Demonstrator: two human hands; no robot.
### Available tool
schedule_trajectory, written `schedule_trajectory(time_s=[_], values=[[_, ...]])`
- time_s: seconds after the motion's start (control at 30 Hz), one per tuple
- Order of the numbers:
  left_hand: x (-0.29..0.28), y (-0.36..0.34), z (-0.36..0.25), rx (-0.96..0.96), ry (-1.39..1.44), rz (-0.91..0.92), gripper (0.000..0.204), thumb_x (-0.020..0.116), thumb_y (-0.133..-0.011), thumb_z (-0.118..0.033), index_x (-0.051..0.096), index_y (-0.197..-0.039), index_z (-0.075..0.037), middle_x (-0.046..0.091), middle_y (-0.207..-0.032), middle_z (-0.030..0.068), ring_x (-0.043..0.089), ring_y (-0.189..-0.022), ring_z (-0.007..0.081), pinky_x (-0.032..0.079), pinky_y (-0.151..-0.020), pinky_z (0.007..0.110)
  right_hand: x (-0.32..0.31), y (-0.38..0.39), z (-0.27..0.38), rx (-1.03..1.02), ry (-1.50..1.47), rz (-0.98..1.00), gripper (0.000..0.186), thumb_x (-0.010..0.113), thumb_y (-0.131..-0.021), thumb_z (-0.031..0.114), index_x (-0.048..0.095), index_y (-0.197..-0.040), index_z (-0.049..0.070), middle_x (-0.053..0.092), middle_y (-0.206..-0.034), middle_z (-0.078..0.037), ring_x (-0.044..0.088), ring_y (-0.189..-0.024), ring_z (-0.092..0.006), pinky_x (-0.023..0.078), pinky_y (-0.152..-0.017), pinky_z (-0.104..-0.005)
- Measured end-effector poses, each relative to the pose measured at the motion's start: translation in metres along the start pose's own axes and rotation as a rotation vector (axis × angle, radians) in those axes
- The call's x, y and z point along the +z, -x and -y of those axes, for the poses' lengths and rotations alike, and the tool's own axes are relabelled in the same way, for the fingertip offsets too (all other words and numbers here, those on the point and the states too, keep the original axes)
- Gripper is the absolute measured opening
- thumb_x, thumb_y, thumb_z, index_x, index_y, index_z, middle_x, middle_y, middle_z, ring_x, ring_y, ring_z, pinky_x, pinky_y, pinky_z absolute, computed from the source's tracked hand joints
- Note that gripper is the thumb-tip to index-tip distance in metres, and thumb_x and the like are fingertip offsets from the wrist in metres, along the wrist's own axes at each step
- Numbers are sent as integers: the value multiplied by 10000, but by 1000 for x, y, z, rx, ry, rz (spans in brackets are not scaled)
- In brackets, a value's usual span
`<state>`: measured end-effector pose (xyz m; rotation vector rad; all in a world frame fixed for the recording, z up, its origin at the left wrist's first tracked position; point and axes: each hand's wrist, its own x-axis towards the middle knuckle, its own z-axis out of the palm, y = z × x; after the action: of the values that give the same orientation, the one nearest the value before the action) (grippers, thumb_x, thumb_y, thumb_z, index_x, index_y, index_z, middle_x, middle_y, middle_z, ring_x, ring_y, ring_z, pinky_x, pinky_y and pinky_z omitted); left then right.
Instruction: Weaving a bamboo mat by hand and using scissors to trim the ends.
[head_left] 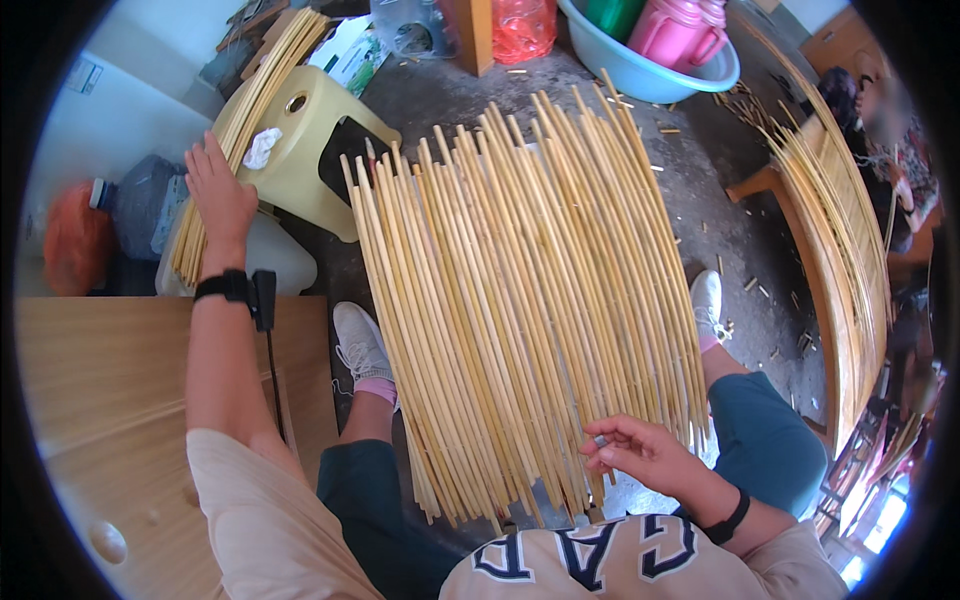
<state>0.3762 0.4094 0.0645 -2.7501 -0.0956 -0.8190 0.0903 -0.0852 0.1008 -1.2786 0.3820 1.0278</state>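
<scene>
In front of me lies a wide row of long, thin tan wooden sticks [530,300], side by side with uneven ends. My left hand [220,190] is stretched out to the far left, fingers extended, against a bundle of similar sticks [262,85]. That bundle leans across a pale yellow plastic stool [325,125]. My right hand [645,452] hovers over the near right part of the row, its fingers curled together. A small grey-blue piece shows at its fingertips; whether it is held or worn on a finger is unclear.
A crumpled white tissue [262,148] lies on the stool. A blue basin [650,75] with pink flasks stands behind the row. Stick offcuts litter the dark floor [740,230]. A wooden bench [815,290] carries more sticks at right, with another person [900,150] beyond. A wooden cabinet [150,380] stands near left.
</scene>
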Motion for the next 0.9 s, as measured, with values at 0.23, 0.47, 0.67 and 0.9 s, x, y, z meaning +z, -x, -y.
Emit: schedule_trajectory(time_s=[0.23,0.47,0.67,0.9], values=[[-82,91,-62,27,513,155,811,593,-663,1,187,-1365,27,275,-1338,277,217,-1263,451,185,-1063,466,-8,11,-8,-89,53,-3,362,528,-891,153,450,-1202,-14,587,-1032,-116,601,-876,-158,495,-786,-282],[-177,195,-99,-458,992,451,723,597,-720,-59,246,-1344,45,312,-1341,246,292,-1263,353,226,-1053,379,-31,32,19,-385,-111,-387,325,532,-875,140,469,-1161,0,600,-975,-117,603,-792,-155,485,-675,-246],[-273,224,-107,-153,899,487,619,581,-779,-50,323,-1340,-14,352,-1351,160,313,-1268,259,253,-1032,328,-40,130,57,-1023,-237,-430,254,506,-876,101,518,-1101,-18,610,-953,-119,600,-783,-156,482,-698,-254],[-379,204,-56,-186,918,369,533,584,-804,-103,402,-1301,-48,374,-1344,159,333,-1264,295,285,-1014,345,2,294,40,-1669,84,326,186,601,-792,175,600,-903,26,583,-762,-128,571,-607,-179,441,-482,-297]])
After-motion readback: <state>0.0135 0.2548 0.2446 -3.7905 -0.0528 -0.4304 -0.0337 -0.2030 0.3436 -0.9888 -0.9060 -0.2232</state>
